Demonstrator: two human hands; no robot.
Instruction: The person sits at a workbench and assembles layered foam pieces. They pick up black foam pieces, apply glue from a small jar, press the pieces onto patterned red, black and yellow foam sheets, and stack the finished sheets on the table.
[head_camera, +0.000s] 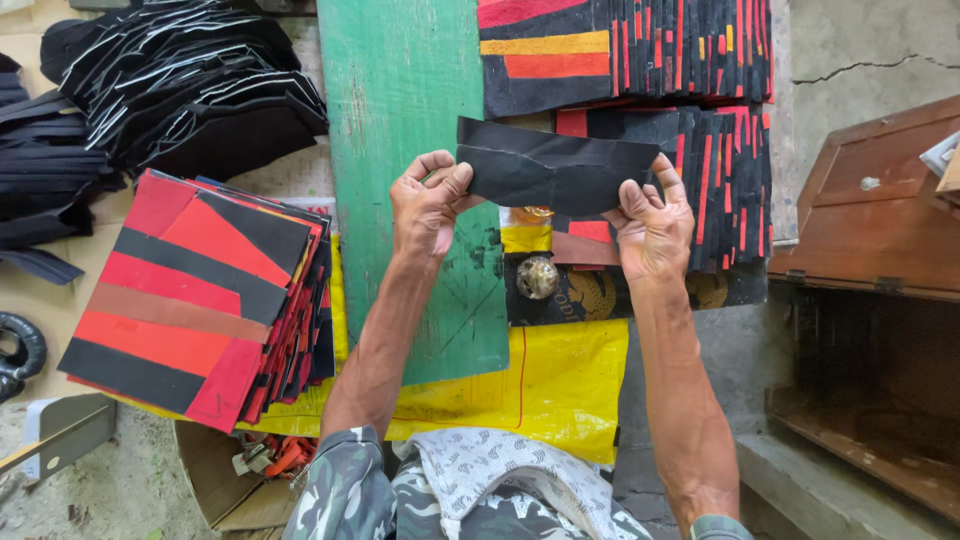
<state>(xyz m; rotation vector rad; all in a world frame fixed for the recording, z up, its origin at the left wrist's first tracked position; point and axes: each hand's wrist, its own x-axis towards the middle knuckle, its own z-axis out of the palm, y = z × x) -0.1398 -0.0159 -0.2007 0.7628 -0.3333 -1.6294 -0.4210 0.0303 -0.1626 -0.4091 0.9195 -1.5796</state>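
A flat black sheet piece (552, 166), creased in the middle, is held up between both hands above a green board (405, 110). My left hand (428, 205) pinches its left end with thumb and fingers. My right hand (652, 222) grips its right end. Under the piece lie stacks of black, red and orange striped panels (715, 165), and a small round metal object (537, 277) sits just below it.
A pile of red and black striped panels (195, 290) lies to the left. Black cut pieces (190, 85) are heaped at the top left. A yellow sheet (560, 385) lies under the board. A brown wooden box (875, 215) stands at the right.
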